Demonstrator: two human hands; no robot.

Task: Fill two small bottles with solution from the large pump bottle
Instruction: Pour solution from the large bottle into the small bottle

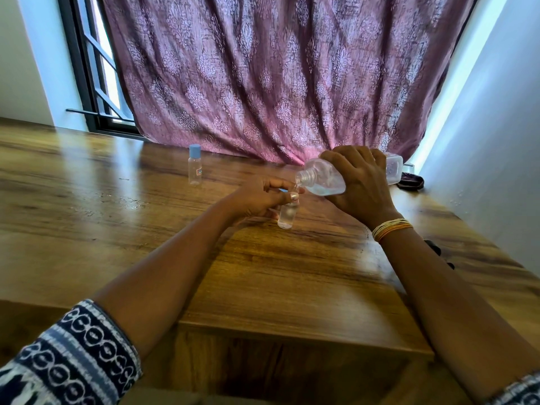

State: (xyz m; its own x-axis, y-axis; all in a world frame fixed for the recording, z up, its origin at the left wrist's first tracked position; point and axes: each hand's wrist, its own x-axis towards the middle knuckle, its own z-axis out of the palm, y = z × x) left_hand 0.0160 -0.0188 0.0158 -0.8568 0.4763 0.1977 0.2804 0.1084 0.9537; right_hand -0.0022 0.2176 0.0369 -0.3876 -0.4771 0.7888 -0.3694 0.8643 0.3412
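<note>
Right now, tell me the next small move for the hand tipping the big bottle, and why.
Probably hold the tilt steady. The right hand has the large clear plastic bottle tipped, its open neck just above the small clear bottle that the left hand holds upright on the wooden table; it looks only partly full.

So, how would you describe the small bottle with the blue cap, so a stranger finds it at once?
Look at the wooden table before the purple curtain. Near the curtain's lower edge, left of both hands, stands the capped small bottle, upright and alone. Unlike the open small bottle being filled, nobody touches it.
</note>
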